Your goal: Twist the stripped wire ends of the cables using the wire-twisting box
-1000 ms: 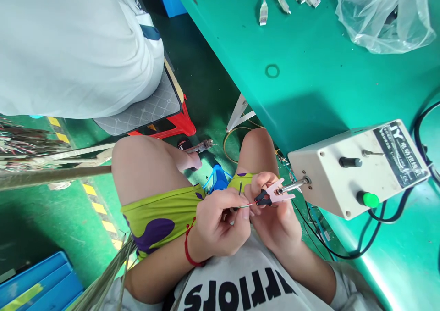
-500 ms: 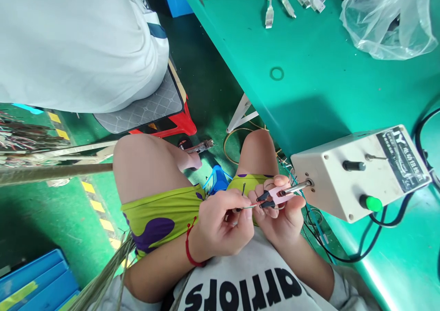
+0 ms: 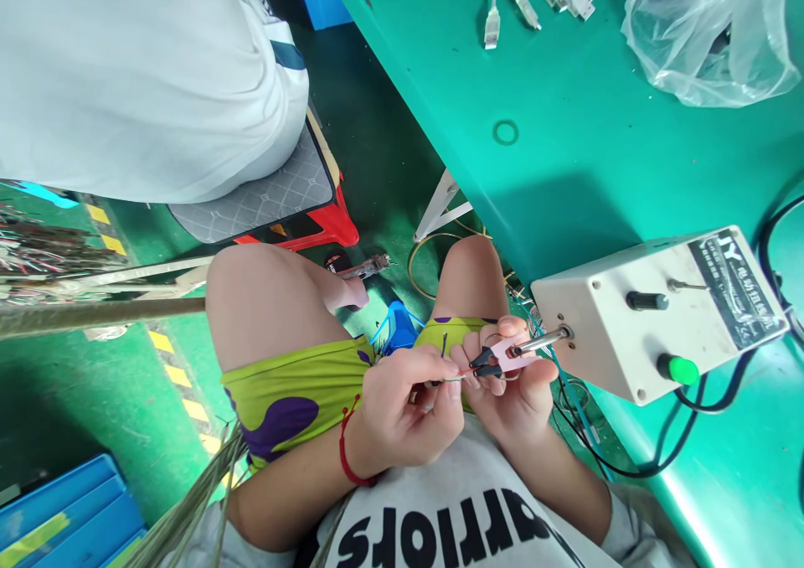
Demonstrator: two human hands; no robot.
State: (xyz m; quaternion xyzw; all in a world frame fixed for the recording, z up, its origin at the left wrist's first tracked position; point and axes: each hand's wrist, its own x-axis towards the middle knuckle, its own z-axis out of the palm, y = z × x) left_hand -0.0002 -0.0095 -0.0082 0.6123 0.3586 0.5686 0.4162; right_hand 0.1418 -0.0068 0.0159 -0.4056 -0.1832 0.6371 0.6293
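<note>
My left hand point(image 3: 405, 405), a red cord on its wrist, pinches thin wires point(image 3: 466, 373) between thumb and fingers. A short dark cable end point(image 3: 445, 346) sticks up behind its knuckles. The wires run to the black jaws of a pink clip point(image 3: 510, 355). Curled round that clip is my right hand point(image 3: 521, 405), its thumb on the near side and fingers behind. A metal shaft point(image 3: 543, 341) joins the clip to a beige machine box point(image 3: 603, 333). Whether the jaws grip the wire tips is too small to tell.
The box stands at the edge of a green table point(image 3: 565, 157). Clear USB plugs point(image 3: 493, 28) and a plastic bag point(image 3: 709, 40) lie at the back. Another person point(image 3: 157, 74) sits at left on a red stool point(image 3: 339, 220). A cable bundle point(image 3: 201, 493) hangs beside my left arm.
The black jaws look slightly closer together, and the wires between hand and clip have shifted a little. Both hands stay nearly in place.
</note>
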